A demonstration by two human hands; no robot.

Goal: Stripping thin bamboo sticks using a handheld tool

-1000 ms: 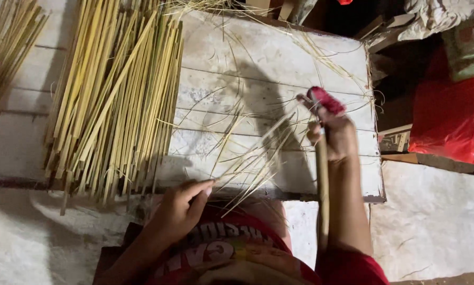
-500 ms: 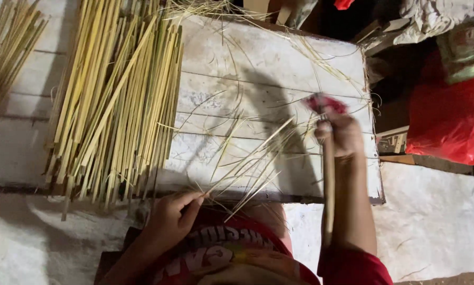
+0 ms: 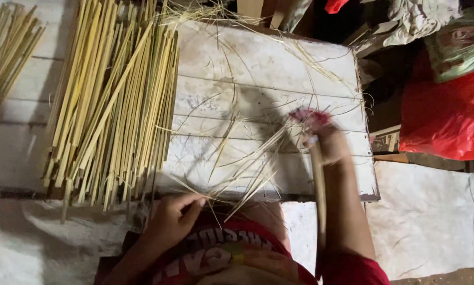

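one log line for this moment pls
left hand: pinching thin bamboo slivers | right hand: gripping long stick, red-wrapped top, blurred | white board | split bamboo pile

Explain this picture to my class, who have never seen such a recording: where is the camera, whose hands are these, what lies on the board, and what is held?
The camera sits on a person's head and looks down, so both hands are their own. The left hand pinches the near ends of thin bamboo slivers that fan across a white wooden board. The right hand, blurred by motion, grips a long stick with a red wrap near its top. A big pile of bamboo strips lies on the left of the board, with a smaller bundle further left. A red bag lies to the right.
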